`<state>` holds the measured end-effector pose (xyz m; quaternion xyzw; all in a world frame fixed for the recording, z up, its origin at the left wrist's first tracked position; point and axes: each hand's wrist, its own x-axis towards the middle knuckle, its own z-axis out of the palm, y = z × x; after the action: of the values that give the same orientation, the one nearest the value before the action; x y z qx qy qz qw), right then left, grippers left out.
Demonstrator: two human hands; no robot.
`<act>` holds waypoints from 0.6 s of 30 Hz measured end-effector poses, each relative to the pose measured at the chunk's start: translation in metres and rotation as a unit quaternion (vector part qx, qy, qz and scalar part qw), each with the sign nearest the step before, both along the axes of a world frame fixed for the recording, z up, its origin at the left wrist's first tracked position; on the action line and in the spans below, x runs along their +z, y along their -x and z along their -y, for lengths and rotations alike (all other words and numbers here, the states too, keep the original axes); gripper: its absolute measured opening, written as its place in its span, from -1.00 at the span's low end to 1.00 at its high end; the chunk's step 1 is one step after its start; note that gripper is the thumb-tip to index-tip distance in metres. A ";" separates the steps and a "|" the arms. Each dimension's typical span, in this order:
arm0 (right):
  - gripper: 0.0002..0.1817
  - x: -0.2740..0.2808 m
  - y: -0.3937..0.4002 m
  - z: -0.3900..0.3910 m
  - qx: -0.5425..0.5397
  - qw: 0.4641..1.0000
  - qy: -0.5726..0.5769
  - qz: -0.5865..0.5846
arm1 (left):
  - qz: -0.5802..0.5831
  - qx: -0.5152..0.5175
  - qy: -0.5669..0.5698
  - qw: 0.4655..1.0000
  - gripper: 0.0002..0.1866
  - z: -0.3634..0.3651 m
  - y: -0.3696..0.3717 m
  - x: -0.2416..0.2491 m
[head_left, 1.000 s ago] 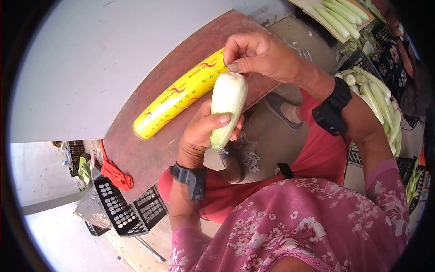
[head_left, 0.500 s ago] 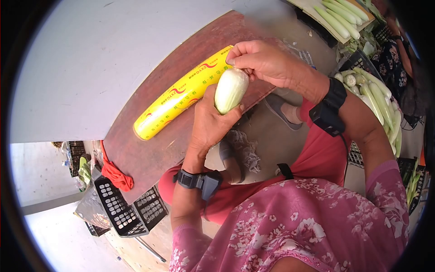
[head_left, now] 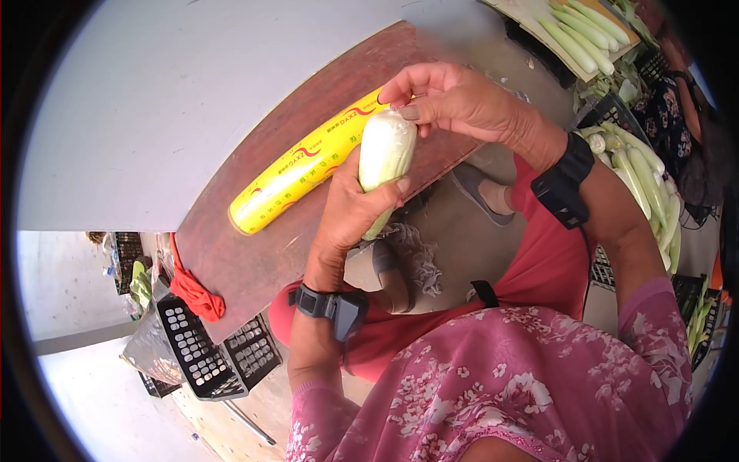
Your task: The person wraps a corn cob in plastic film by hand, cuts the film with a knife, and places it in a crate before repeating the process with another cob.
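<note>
My left hand is closed around the middle of a long, pale green vegetable, smooth and thick like a gourd. Its lower end shows beneath my palm. Clear film lies crinkled and shiny over the upper end. At that end my right hand is closed, thumb and fingertips pinching the film. Behind the vegetable, a yellow printed roll of cling film lies along the dark red table; my hands hide part of its far end.
A red cloth hangs at the table's left corner above black crates. To the right, a crate holds several long pale vegetables. More lie on a board at the back right, near a person.
My hands have tilted the vegetable more upright and shifted it slightly left, so its lower end now shows. My right thumb has come onto the film at its tip.
</note>
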<state>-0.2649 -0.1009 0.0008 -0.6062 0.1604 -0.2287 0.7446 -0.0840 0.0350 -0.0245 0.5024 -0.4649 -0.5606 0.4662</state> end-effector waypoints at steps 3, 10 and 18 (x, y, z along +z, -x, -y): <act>-0.78 -0.004 0.000 0.003 -0.015 0.997 0.075 -0.030 | 0.005 -0.005 0.002 1.000 -0.53 0.001 0.001 -0.001; -0.86 -0.008 -0.005 0.000 -0.095 0.947 0.302 -0.059 | 0.019 -0.009 -0.018 1.000 -0.54 0.001 0.002 0.001; -0.87 -0.003 -0.006 -0.009 -0.157 0.913 0.371 -0.068 | -0.004 -0.024 -0.033 0.999 -0.53 0.001 0.003 0.002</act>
<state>-0.2585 -0.0921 -0.0020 -0.8201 0.2072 -0.3438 0.4079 -0.0874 0.0336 -0.0223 0.5037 -0.4566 -0.5886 0.4375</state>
